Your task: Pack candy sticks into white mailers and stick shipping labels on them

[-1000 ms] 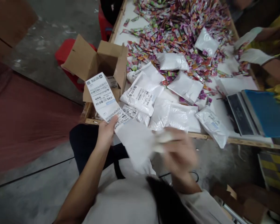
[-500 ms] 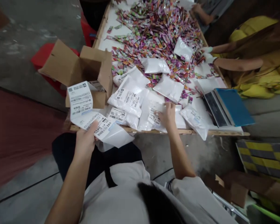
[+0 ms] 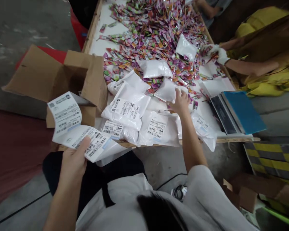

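My left hand (image 3: 75,157) is closed on a strip of printed shipping labels (image 3: 66,112), which bends upward and trails off to the right. Fingers spread, my right hand (image 3: 180,102) rests on or just over a plain white mailer bag (image 3: 166,89); actual contact is hard to make out. Nearer me lies a labelled white bag (image 3: 156,126) along the table edge. To its left another labelled bag (image 3: 127,107) sits on top of others. A further white bag (image 3: 154,68) lies behind, on the heap of small colourful packets (image 3: 156,35).
An open cardboard box (image 3: 93,86) stands at the left beside the table. A blue folder-like item (image 3: 243,110) lies at the right edge. Across the table, a co-worker's gloved hand (image 3: 219,54) is among the packets, near a white bag (image 3: 186,47).
My right hand has moved from the near labelled bag up to the plain bag behind it, fingers spreading. The left hand still holds the labels. The view has shifted slightly.
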Motion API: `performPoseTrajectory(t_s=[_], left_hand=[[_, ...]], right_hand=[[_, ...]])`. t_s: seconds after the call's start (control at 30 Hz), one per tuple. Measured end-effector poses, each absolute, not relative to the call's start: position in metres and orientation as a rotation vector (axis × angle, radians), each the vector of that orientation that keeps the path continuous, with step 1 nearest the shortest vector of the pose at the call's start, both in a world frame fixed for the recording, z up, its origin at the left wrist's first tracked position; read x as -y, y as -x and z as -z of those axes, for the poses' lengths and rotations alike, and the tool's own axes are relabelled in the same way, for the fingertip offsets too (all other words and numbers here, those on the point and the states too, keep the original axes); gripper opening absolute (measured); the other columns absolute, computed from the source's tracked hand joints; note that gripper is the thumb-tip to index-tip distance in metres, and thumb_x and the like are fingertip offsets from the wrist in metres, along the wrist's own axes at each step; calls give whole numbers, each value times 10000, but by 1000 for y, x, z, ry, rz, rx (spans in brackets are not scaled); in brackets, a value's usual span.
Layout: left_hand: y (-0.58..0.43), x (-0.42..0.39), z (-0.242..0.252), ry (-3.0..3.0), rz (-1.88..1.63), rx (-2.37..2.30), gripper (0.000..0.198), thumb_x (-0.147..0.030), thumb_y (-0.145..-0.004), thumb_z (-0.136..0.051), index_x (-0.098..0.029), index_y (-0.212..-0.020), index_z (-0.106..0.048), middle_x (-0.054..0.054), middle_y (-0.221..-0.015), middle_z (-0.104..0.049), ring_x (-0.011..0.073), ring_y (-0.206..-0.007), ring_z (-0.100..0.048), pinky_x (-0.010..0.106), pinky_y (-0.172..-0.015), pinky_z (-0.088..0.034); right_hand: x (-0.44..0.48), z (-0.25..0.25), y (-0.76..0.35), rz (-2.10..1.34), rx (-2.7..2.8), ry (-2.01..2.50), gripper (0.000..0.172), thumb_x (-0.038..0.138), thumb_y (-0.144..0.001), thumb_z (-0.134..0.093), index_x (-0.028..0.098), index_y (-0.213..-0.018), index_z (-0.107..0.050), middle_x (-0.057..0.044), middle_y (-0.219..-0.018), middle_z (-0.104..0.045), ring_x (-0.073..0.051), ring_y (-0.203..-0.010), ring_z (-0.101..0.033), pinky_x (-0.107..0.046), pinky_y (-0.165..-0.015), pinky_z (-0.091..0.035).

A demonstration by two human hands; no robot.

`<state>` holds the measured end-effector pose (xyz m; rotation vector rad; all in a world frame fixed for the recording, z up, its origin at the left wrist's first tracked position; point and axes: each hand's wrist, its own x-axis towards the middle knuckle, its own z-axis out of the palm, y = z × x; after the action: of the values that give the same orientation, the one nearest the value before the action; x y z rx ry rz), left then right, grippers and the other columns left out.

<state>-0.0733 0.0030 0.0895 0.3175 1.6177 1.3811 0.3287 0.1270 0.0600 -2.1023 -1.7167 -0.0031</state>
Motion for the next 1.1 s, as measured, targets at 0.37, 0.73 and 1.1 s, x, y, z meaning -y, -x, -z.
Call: performPoseTrajectory(t_s=[0.37,0.73,1.1], left_hand=[[74,5,-85,-295,-1373,-1577,261,-84,-713,-803,-147,-962,-755,66,-1057,-785,254,-1018,-734,344,-883,-616],[78,39,-94,-619,-1181,-1366,450,-392,-532,-946,-130,-862,-787,143,-934,-789,330,-834,-759,358,-682,-638],[91,36,-102,-425,-1110,-1151,548,-508,-391,-954,-129,-744,-774,151,-773,-777,282,-622,-732,300,-503,-580]], right_hand=[[-63,-134,-302,299,1709,1831,355,127,-785,-583,152,-1109,-725,-116,-941,-642,-249,-936,-627,-442,-869,-500],[38,-116,-185,-266,2088,1555,456,319,-898,-630,208,-1335,-564,-171,-1264,-569,-329,-1135,-546,-501,-944,-496],[26,-91,-91,-611,1999,777,167,140,-974,-454,206,-951,-606,-36,-885,-679,-139,-857,-665,-253,-755,-556]])
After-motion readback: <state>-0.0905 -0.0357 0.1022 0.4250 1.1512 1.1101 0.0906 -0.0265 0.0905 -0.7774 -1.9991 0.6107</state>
